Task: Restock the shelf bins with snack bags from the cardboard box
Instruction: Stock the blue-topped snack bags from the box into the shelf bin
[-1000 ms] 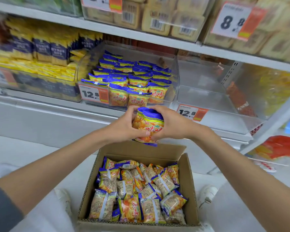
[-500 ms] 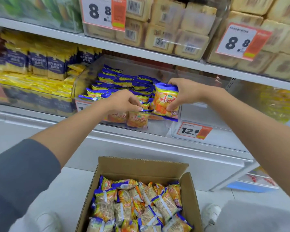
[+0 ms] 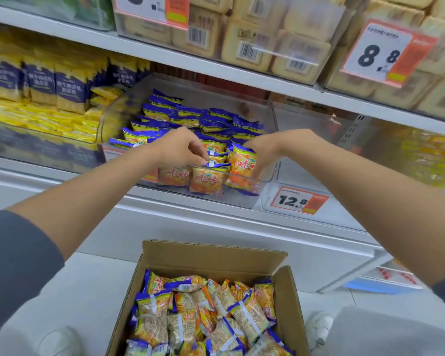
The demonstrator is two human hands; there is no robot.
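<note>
A clear shelf bin (image 3: 242, 199) holds rows of orange snack bags with blue tops (image 3: 216, 124). My left hand (image 3: 180, 147) has curled fingers and pinches the blue top edge of a front-row snack bag (image 3: 206, 179). My right hand (image 3: 263, 150) reaches into the bin's front right corner. Its fingers stretch straight down along an upright snack bag (image 3: 240, 168) and touch it. On the floor below stands the open cardboard box (image 3: 216, 255), with several loose snack bags (image 3: 203, 312) inside.
Another clear bin (image 3: 306, 150) sits right of the stocked one, with a 12.8 price tag (image 3: 298, 200) on its front. Yellow-and-blue packs (image 3: 49, 86) fill the left bin. Beige packs (image 3: 254, 42) line the upper shelf. My shoes (image 3: 319, 327) flank the box.
Both hands lifted bags from above the box to the bin. The right hand's bag now stands in the front right corner and its fingers have straightened. The left hand moved to a front-row bag.
</note>
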